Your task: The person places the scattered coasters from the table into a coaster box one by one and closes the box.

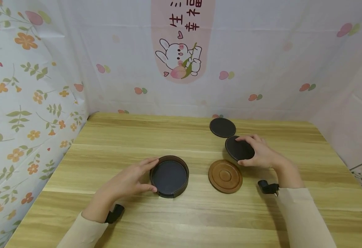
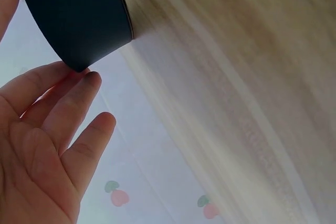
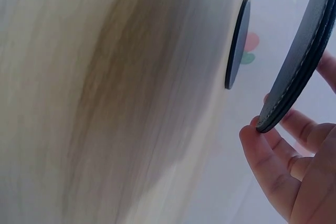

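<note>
A round, dark leather coaster holder [image 1: 173,194] stands upright on the table, with a dark disc-like surface inside. My left hand [image 1: 128,181] holds it at its left side, thumb near the front and fingers at the back rim; in the left wrist view the fingertips touch the dark wall [image 2: 79,19]. My right hand [image 1: 259,153] pinches a round black coaster [image 1: 238,148] by its edge, tilted above the table. In the right wrist view its stitched edge [image 3: 299,72] looks layered; whether this is more than one coaster I cannot tell.
Another black coaster [image 1: 222,127] lies flat at the back. A brown round coaster [image 1: 225,175] with ring grooves lies between the hands. The wooden table [image 1: 122,137] ends at a patterned cloth [image 1: 246,51] behind and another floral cloth [image 1: 29,103] on the left.
</note>
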A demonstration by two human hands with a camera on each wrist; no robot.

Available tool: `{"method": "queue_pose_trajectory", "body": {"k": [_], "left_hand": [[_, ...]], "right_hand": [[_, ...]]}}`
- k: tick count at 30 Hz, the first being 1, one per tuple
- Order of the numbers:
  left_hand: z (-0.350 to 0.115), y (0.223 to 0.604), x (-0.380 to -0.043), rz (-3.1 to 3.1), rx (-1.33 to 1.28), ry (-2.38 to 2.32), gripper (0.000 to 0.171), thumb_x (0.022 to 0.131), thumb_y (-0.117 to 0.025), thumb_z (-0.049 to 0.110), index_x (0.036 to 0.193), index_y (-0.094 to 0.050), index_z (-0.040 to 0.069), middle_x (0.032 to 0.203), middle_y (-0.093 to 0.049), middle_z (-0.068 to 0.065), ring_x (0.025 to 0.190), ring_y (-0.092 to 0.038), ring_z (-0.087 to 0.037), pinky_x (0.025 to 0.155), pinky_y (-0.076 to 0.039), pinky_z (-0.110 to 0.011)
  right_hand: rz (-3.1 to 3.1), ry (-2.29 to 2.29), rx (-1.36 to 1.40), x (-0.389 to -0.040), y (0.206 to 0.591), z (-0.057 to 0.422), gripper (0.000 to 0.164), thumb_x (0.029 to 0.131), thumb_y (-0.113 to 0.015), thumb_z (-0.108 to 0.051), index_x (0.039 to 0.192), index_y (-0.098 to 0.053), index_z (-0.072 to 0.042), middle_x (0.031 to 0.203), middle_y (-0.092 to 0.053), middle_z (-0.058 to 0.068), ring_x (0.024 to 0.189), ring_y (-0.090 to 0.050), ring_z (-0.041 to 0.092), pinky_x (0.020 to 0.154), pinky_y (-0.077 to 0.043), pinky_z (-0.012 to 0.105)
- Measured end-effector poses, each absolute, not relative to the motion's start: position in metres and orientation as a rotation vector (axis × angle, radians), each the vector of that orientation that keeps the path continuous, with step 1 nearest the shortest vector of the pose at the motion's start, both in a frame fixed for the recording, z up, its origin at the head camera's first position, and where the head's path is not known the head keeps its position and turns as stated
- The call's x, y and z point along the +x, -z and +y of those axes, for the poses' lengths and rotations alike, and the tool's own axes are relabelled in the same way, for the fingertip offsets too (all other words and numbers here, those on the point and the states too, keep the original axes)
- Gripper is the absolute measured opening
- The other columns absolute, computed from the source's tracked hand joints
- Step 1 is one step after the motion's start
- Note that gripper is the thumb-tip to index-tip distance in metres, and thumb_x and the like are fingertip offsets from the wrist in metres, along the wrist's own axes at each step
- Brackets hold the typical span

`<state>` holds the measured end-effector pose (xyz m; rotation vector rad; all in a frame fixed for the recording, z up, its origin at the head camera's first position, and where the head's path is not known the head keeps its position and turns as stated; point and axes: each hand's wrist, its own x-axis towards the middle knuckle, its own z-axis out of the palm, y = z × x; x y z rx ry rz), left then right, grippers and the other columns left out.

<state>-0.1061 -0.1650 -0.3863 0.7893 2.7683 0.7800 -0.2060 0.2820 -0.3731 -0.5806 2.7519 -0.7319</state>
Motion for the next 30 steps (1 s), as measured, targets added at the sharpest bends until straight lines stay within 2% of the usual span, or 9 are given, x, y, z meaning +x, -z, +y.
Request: {"method": "queue_pose_trajectory", "body": {"k": [9,17,30], "left_hand": [[-0.166,0.388,-0.106,2.771,0.786,-0.78,0.091,0.08,-0.081,0.04,0.151,-0.039,0.002,0.156,-0.041,-0.014,0.139,-0.046,-0.036,0.111,-0.043,-0.052],[-0.165,0.388,-0.107,2.759,0.775,-0.792,0.092,0.079,-0.081,0.04,0.152,-0.039,0.002,0.157,-0.04,-0.013,0.14,-0.046,-0.035,0.11,-0.044,-0.052],[-0.164,0.386,-0.106,2.774,0.806,-0.788,0.091,0.079,-0.081,0.039,0.151,-0.04,0.0,0.154,-0.042,-0.017,0.138,-0.047,-0.038,0.108,-0.045,-0.054]], "right_hand": [[2.736,0.743,-0.589,-0.204,0.371,0.272,0.077,0.081,-0.081,-0.035,0.146,-0.043,-0.017,0.147,-0.03,0.026,0.128,-0.028,0.047,0.092,-0.039,0.069],[2.728,0.767,-0.611,-0.201,0.37,0.265,0.076,0.08,-0.082,-0.034,0.145,-0.045,-0.017,0.145,-0.032,0.024,0.124,-0.03,0.043,0.09,-0.042,0.064],[2.695,0.81,-0.676,-0.198,0.371,0.25,0.076,0.079,-0.082,-0.034,0.144,-0.045,-0.022,0.146,-0.033,0.023,0.127,-0.03,0.042,0.092,-0.041,0.063]]}}
